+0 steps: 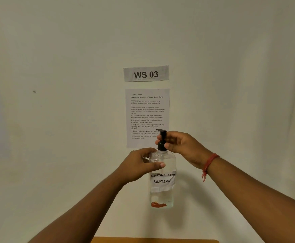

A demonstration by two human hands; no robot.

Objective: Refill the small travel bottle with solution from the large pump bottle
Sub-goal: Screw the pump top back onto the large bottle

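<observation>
In the middle of the frame, the left hand [141,165] holds the big bottle [162,179] while the right hand [180,142] pinches its black pump [162,141], so filling looks barely begun, with no small bottle in sight.

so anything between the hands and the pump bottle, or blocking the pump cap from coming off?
Nothing visible. The left hand already grips the shoulder of the large pump bottle, held up in front of the wall, and the right hand pinches the black pump cap at its collar. The space above the pump is open. The small travel bottle is not in view.
</observation>
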